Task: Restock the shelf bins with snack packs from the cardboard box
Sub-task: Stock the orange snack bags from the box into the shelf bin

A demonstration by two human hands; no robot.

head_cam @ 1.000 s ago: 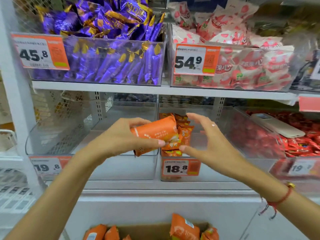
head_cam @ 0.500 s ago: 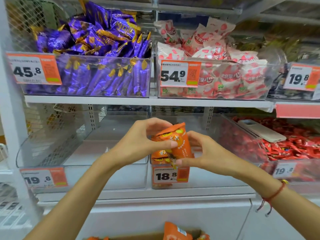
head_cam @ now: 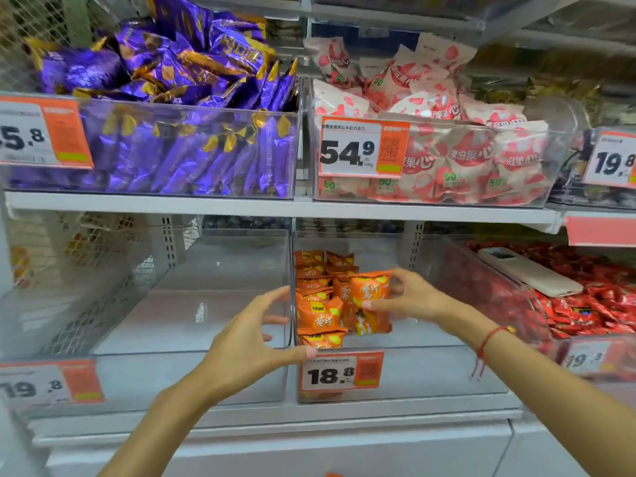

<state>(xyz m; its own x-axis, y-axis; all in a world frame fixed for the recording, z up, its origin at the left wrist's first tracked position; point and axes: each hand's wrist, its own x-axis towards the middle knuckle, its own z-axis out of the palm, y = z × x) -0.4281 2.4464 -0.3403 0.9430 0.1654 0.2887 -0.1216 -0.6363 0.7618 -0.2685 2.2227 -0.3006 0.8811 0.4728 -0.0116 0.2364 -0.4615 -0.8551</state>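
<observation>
An orange snack pack (head_cam: 371, 304) stands upright inside the clear middle bin (head_cam: 430, 370) on the lower shelf, beside a row of several matching orange packs (head_cam: 318, 297) along the bin's left wall. My right hand (head_cam: 409, 297) reaches into the bin and holds that pack, thumb across its front and fingers behind. In front of the bin's left corner hovers my left hand (head_cam: 254, 342), fingers spread and loosely curved, holding nothing. The cardboard box is out of view except for an orange scrap at the bottom edge.
The clear bin (head_cam: 144, 376) to the left holds nothing. A bin of red packs (head_cam: 592, 304) on the right carries a white phone-like device (head_cam: 526, 270). On the shelf above stand bins of purple packs (head_cam: 179, 146) and pink-white packs (head_cam: 464, 156).
The orange pack passed from my left hand to my right, which carried it into the middle bin and stood it upright. My left hand let go and drew back. The view tilted upward.
</observation>
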